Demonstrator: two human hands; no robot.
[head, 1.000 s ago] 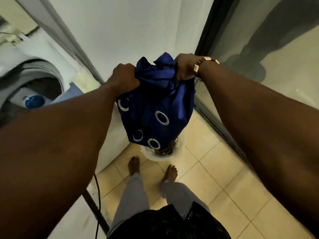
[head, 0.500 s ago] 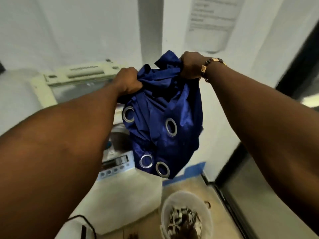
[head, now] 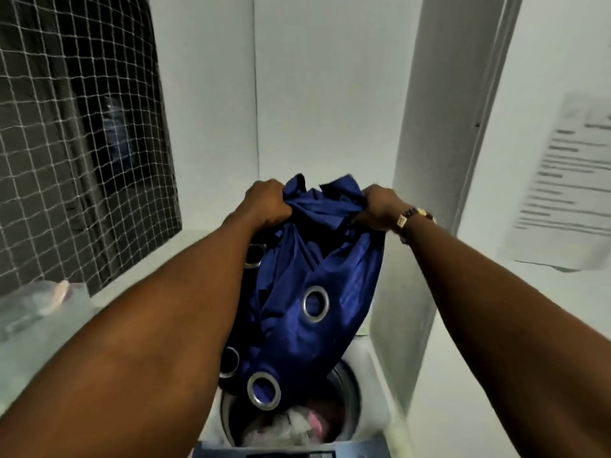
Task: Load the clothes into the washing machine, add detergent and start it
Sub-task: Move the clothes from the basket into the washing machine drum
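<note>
At far left a netted window (head: 79, 133) fills the wall, with a clear bag (head: 36, 305) on the counter (head: 139, 259) below it. A second ago we held the curtain over the floor and a white bucket beside our feet; half a second ago the machine's lid and panel had come into view. Now we face the machine squarely, and that swing has brought the load over its mouth.

Our left hand (head: 264, 204) has its grip closed on a bunched top corner of the blue curtain (head: 307, 325). The cloth hangs down between our forearms, 4 metal eyelets showing, and its lowest fold reaches the rim of the washer (head: 370, 368), though we cannot tell if it touches the clothes (head: 304, 424) already lying in the drum. Our right hand (head: 377, 206), a beaded bracelet (head: 413, 218) on its wrist, likewise has its grip closed on the other top corner. Further right a blurred printed sheet (head: 568, 190) hangs on the wall.

We judge loading is underway: the curtain only needs lowering and releasing, while detergent and starting remain undone.
</note>
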